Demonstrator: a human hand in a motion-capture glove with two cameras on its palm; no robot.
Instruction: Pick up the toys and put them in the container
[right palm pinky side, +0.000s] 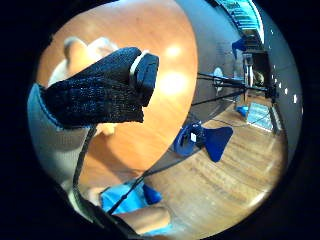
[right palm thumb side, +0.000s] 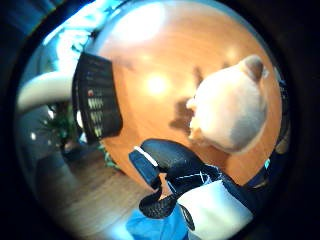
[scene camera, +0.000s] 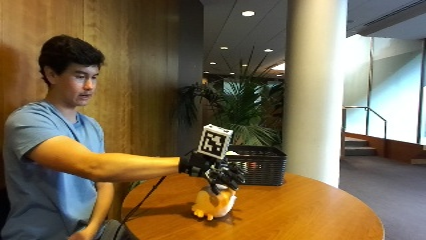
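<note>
Black-gloved right hand (scene camera: 223, 175) is hovering, fingers loosely curled and holding nothing, just above the plush toy (scene camera: 213, 202) near the table's (scene camera: 313, 215) near-left edge, likely reaching to grasp it, then carry it to the basket (scene camera: 258, 165) at the far edge.

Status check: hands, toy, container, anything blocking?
Right hand above the plush toy, fingers loosely curled, nothing held. Toy on table. Container behind, path clear.

Lobby or atrium of an office-type building: wood-panelled wall (scene camera: 133, 75), broad white column (scene camera: 314, 90), recessed ceiling lights (scene camera: 247, 13), large potted plant (scene camera: 243, 112), railed steps (scene camera: 356, 145) beside tall windows (scene camera: 393, 95), wooden floor (right palm pinky side: 220, 180), and a round wooden bench (scene camera: 299, 210).
</note>
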